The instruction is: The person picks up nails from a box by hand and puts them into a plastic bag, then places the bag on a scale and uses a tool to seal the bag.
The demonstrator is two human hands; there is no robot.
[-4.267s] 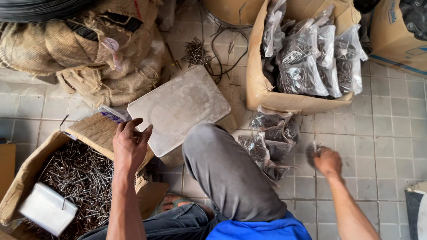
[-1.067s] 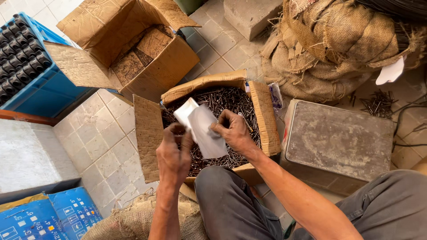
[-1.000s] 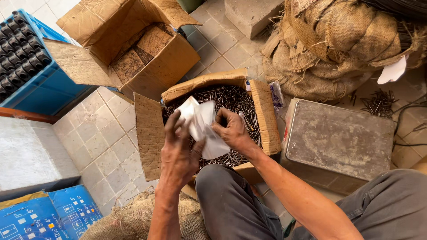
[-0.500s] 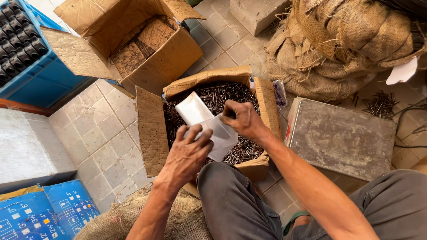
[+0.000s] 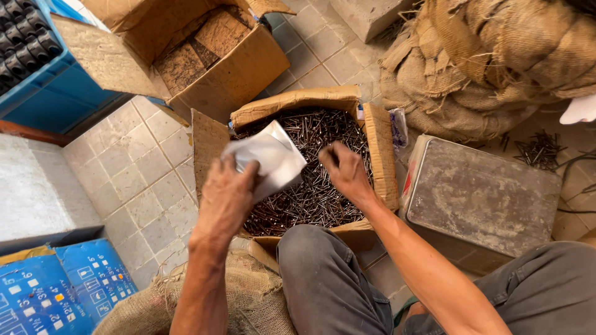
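Over the cardboard box [image 5: 379, 155] of dark thin nails [image 5: 310, 198], the left hand [image 5: 226, 198] pinched a crinkly clear bag [image 5: 270, 158]; the right hand [image 5: 344, 174], fingers curled, hung above the nails.

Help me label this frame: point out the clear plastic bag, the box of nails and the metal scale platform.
clear plastic bag [image 5: 273, 158], head view, on its flat middle above the left hand.
box of nails [image 5: 380, 155], head view, on its right cardboard wall.
metal scale platform [image 5: 481, 192], head view, on its bare top plate.
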